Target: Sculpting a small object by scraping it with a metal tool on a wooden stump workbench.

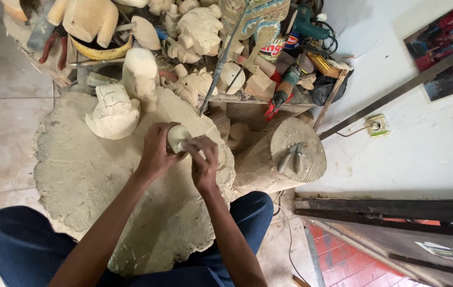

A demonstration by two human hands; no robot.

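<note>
Both hands meet over the middle of a broad, pale stump work block [93,175], holding 1 small rounded piece of pale carved wood [177,137] between them. The left hand [156,151] curls its fingers around the left side of the piece, gripping it; the right hand [202,159] closes on its right and near side, fingers bent tight (whether it also pinches a small tool cannot be told). The piece looks roughly round from above, its pale upper face turned up toward the camera; no clear long axis shows.

On the far part of the block stand 2 larger unfinished carvings: a wide, cracked one [114,112] to the left and a taller, upright one [140,74] just beside it on the right. Right of the block a smaller round log [295,157] carries 1 pair of grey pliers [292,157]. Farther off, a cluttered heap of pale carved blanks [197,32] lies mixed with tools, a teal power drill [306,24] among them. A yellow-rimmed bowl [101,52] at the far left holds a large blocky blank [89,18].
</note>
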